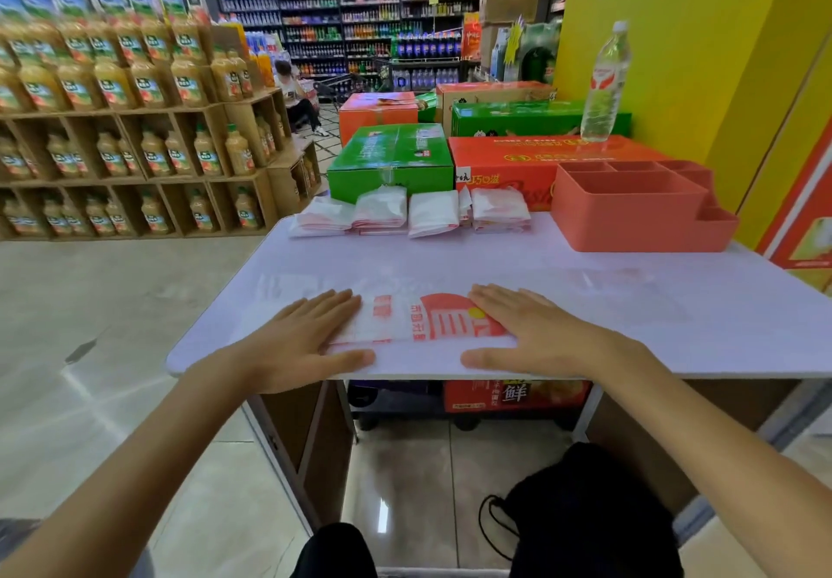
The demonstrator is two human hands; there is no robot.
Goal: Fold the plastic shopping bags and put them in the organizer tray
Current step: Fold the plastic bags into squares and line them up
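Pressing down flat, your left hand point(306, 336) lies palm-down on the left part of the plastic bag point(405, 318) at the near edge of the counter point(630, 334). Grip wide: fingers straight and together, thumb spread along the counter's front edge, nothing held.

Bag: white with red print, spread flat between your two hands, lying lengthwise along the near edge. Its clear ends reach out to left and right past your hands.

Your right hand point(533, 330) mirrors the left, palm flat on the right part of the bag. Grip wide here too, fingers straight, thumb pointing inward along the edge.

Far side of the counter, left to right: a row of folded bags point(407, 213) in small white-and-red stacks, just beside each other, then the organizer tray point(639, 217), coral-coloured, with several compartments, at the far right corner. No bag shows in its visible compartments.

Behind the counter: green and orange cartons point(391, 159), with a water bottle point(605, 82) upright on one orange carton.
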